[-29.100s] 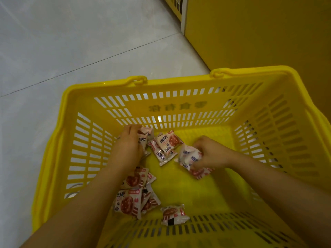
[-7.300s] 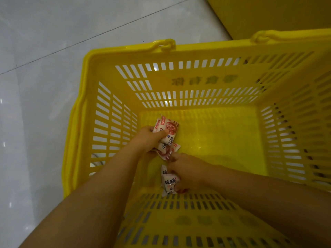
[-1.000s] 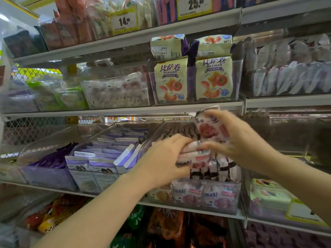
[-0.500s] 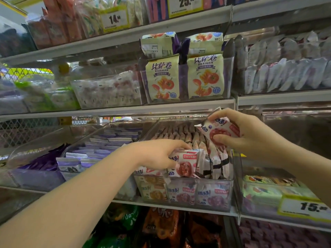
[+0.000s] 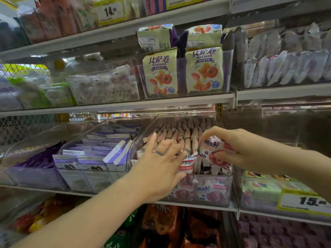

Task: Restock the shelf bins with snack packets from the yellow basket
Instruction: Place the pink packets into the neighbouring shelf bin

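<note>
stocking step at the shelf: l hand [image 5: 160, 170] lay open, fingers spread & pressing the stocked packets [image 5: 180, 134] in the clear bin [image 5: 227, 195], r hand [image 5: 248, 151] pinched 1 snack packet [image 5: 214, 150] just above the bin's front row; next prob. needed a gap held open & it slid in upright.

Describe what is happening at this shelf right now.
A person is restocking a clear bin of snack packets. The left hand lies with straight fingers on the packets standing in the bin. The right hand pinches loose packets just above the bin's front right, not yet set in.
</note>
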Available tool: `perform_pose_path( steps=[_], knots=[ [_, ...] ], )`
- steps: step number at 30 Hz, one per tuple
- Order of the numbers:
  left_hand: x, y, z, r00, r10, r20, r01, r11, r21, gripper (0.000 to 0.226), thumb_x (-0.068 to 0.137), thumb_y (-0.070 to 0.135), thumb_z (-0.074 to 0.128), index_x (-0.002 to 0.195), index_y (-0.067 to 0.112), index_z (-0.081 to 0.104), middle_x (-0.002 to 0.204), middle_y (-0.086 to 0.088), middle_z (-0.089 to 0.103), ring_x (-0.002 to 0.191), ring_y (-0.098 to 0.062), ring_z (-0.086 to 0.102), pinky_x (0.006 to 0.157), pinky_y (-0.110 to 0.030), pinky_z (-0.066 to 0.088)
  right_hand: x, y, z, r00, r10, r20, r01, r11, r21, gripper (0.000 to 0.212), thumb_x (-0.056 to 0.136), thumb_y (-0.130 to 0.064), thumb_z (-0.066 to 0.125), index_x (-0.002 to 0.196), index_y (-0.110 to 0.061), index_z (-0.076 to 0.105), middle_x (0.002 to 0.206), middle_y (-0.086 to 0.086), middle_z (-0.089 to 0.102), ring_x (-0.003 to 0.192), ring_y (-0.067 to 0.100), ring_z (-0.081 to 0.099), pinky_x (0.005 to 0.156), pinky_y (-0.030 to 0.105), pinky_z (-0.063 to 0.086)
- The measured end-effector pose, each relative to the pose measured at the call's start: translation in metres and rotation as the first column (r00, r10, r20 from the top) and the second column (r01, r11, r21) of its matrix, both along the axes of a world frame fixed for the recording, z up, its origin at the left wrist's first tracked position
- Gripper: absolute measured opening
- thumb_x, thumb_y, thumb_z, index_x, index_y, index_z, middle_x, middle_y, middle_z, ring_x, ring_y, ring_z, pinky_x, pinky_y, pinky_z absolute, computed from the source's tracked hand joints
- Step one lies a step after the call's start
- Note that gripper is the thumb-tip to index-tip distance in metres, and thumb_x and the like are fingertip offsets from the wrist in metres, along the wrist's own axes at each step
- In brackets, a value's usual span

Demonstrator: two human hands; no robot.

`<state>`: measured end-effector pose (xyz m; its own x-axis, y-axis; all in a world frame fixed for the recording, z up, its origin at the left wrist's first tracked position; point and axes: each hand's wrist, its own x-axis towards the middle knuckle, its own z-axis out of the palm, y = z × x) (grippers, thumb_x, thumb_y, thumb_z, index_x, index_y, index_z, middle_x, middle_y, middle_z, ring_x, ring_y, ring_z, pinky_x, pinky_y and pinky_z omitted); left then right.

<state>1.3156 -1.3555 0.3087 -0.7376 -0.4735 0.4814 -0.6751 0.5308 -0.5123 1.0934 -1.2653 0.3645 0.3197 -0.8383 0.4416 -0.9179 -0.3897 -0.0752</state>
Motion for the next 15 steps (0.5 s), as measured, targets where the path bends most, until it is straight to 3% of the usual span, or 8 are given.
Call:
perform_pose_path(
  steps=[3,5,7,9,12,15],
  knots=[
    [-0.017,0.010,-0.005,0.981,-0.171,-0.089,0.168,0.985,-0.046,0.052,0.101,0.037,0.029,0.148,0.014,0.028,0.150,-0.003,0.033,0.138,-0.021,0.031,0.117,-0.042,-0.001,0.006,0.001,-0.003,0.996,-0.064,-0.065,0.064,0.998,-0.002,0.044,0.094,-0.032,0.053,0.116,-0.055,0.022,0.084,-0.001,0.061,0.071,0.010,0.059,0.070,0.037,0.054],
    [-0.024,0.007,-0.006,0.936,-0.261,-0.238,0.293,0.950,0.109,0.052,0.102,0.033,0.032,0.150,0.018,0.021,0.152,0.002,0.031,0.137,-0.012,0.027,0.111,-0.024,-0.002,0.008,0.003,-0.002,0.992,-0.096,-0.085,0.095,0.995,-0.018,0.046,0.093,-0.035,0.054,0.117,-0.053,0.019,0.091,-0.003,0.061,0.077,0.013,0.060,0.074,0.040,0.054],
    [-0.025,0.001,-0.006,0.892,-0.285,-0.350,0.366,0.910,0.193,0.050,0.101,0.031,0.038,0.149,0.024,0.024,0.146,0.007,0.040,0.129,-0.006,0.031,0.106,-0.015,0.008,0.008,0.005,-0.001,0.993,-0.093,-0.072,0.091,0.995,-0.034,0.048,0.092,-0.035,0.055,0.117,-0.051,0.018,0.095,-0.004,0.062,0.080,0.015,0.061,0.076,0.042,0.054],
    [-0.022,-0.003,-0.005,0.873,-0.308,-0.379,0.400,0.896,0.191,0.048,0.100,0.031,0.044,0.146,0.026,0.031,0.139,0.010,0.046,0.123,-0.003,0.033,0.102,-0.012,0.014,0.008,0.007,0.000,0.994,-0.095,-0.059,0.093,0.995,-0.039,0.050,0.092,-0.035,0.056,0.120,-0.049,0.017,0.104,-0.002,0.063,0.089,0.019,0.062,0.081,0.043,0.052],
    [-0.017,-0.007,-0.005,0.890,-0.320,-0.324,0.387,0.906,0.168,0.045,0.098,0.034,0.046,0.142,0.027,0.038,0.134,0.011,0.049,0.122,-0.003,0.035,0.099,-0.009,0.010,0.009,0.009,-0.002,0.987,-0.129,-0.097,0.128,0.992,-0.013,0.051,0.093,-0.037,0.054,0.124,-0.046,0.015,0.113,-0.001,0.059,0.099,0.020,0.059,0.089,0.041,0.050],
    [-0.016,-0.010,-0.005,0.933,-0.289,-0.213,0.307,0.950,0.055,0.042,0.097,0.039,0.047,0.137,0.025,0.042,0.129,0.007,0.054,0.119,-0.013,0.049,0.112,-0.024,0.013,0.014,0.011,-0.002,0.969,-0.157,-0.189,0.160,0.987,0.003,0.047,0.094,-0.040,0.051,0.125,-0.044,0.017,0.104,-0.008,0.054,0.093,0.015,0.054,0.082,0.033,0.047]
  ],
)
